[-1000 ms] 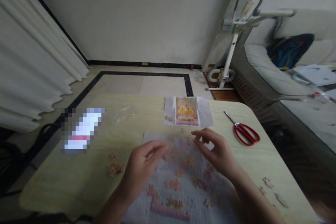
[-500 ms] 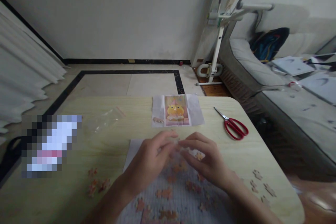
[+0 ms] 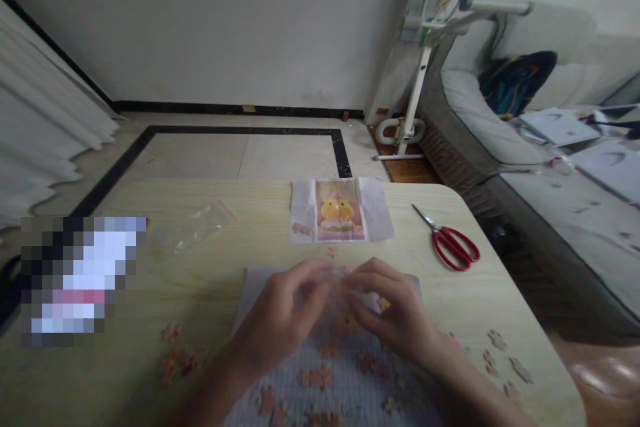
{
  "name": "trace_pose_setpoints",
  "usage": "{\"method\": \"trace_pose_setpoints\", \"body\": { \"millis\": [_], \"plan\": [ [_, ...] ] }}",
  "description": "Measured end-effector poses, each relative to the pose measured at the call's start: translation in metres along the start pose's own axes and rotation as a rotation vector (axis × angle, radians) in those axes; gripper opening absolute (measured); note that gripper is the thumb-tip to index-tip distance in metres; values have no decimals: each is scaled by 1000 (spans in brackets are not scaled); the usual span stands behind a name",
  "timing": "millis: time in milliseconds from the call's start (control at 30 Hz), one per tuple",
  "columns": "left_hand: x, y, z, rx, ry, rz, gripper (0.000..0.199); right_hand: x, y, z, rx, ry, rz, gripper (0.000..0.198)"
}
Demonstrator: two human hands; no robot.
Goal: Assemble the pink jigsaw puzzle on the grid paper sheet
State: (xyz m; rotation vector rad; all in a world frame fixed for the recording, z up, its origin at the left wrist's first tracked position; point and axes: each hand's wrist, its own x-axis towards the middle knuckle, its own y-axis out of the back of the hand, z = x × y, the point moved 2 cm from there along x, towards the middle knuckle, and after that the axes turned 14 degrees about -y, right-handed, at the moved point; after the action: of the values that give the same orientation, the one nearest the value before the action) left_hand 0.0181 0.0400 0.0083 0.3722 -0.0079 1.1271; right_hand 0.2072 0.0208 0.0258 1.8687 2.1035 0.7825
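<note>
Both hands are held over a pale, lined board point(image 3: 250, 300) strewn with small orange-pink puzzle pieces point(image 3: 315, 377). The fingers of my left hand point(image 3: 293, 300) are curled, with thumb and fingertips close together above the board's far part. Facing it, my right hand point(image 3: 395, 303) bends its fingers in the same way, its tips nearly meeting the left ones. Blur hides what lies between the fingertips. A yellow-toned piece shows under the right palm. Just past the hands lies a loose puzzle piece point(image 3: 333, 252), in front of the unfolded picture sheet point(image 3: 341, 210) with a yellow cartoon figure.
Red-handled scissors point(image 3: 455, 247) lie at the table's right. Several pieces lie face down point(image 3: 520, 369) near the right edge, and an orange-red cluster point(image 3: 173, 363) sits at left. A clear plastic bag point(image 3: 197, 227) and a pixelated object point(image 3: 90, 273) are further left.
The view has shifted slightly. My fingers have moved a little over the same spot, staying close together. The loose piece beyond the hands now shows more clearly.
</note>
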Motion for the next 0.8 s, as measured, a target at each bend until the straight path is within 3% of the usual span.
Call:
{"method": "trace_pose_setpoints", "body": {
  "millis": [233,400,633,800],
  "plan": [
    [2,-2,7,1,-91,-33,24,2,1,-1,-15,-13,17,14],
    [3,-5,4,-85,-9,6,20,1,0,0,-6,-12,14,15],
    [11,12,-10,124,-1,230,15,5,6,19,-113,-127,77,19],
    [13,21,-19,199,-11,251,18,19,1,33,-345,-172,20,21]
  ]
}}
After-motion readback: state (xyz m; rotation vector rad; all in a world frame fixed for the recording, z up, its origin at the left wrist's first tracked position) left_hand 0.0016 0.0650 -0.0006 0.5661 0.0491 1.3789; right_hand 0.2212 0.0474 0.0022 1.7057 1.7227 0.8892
